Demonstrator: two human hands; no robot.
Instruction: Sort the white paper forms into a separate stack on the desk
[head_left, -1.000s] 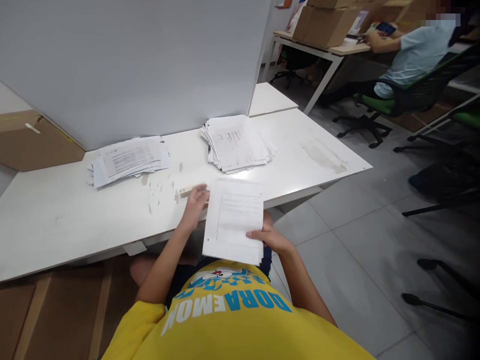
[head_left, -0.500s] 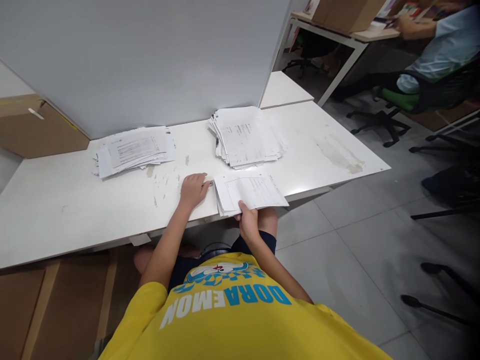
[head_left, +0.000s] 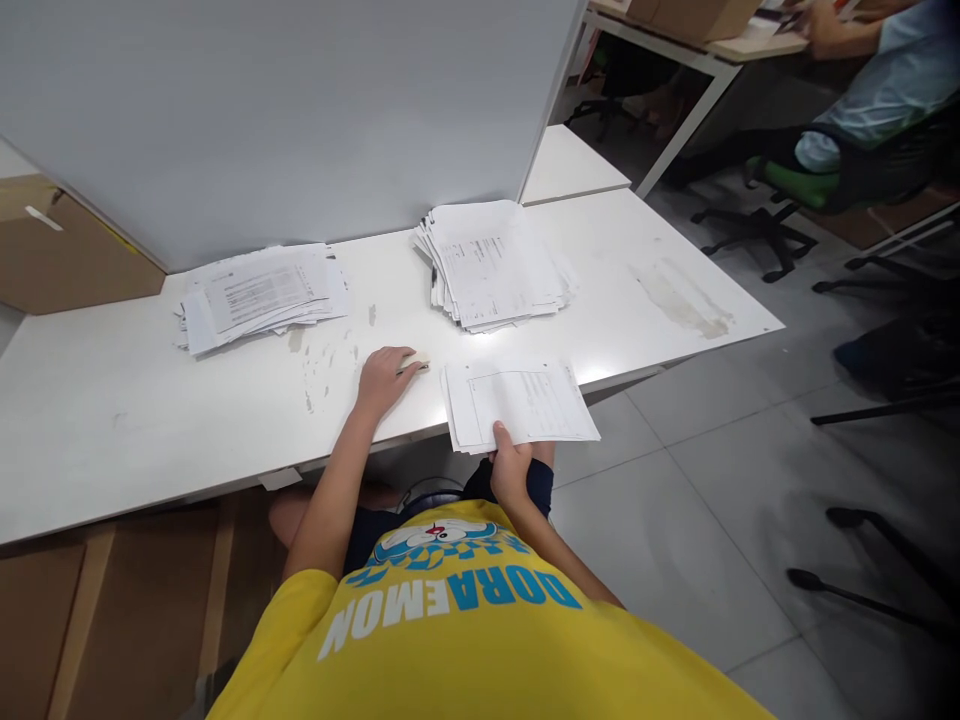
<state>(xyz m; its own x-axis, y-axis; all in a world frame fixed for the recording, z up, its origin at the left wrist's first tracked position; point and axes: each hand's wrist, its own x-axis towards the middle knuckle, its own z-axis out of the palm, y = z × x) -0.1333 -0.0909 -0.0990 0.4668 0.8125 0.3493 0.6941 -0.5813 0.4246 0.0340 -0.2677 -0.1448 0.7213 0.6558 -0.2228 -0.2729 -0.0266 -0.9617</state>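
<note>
My left hand (head_left: 385,382) is closed around a small cream stapler (head_left: 415,361) resting on the white table near its front edge. In my right hand (head_left: 510,465) is a thin sheaf of printed papers (head_left: 521,405), pinched at its near edge with the thumb on top. The sheaf reaches over the table's front edge, apart from the stapler. Behind it lies a tall, uneven paper stack (head_left: 491,265). A lower paper stack (head_left: 262,295) sits farther left against the partition.
A grey partition (head_left: 300,120) rises along the back of the white table (head_left: 150,420). A cardboard box (head_left: 75,245) stands at the left end. Right of the table, a person (head_left: 885,90) sits on a green and black chair (head_left: 802,185) at another desk.
My right hand has drawn the papers away from the stapler, to the right and toward me. The left hand stays on the stapler in nearly the same place.
</note>
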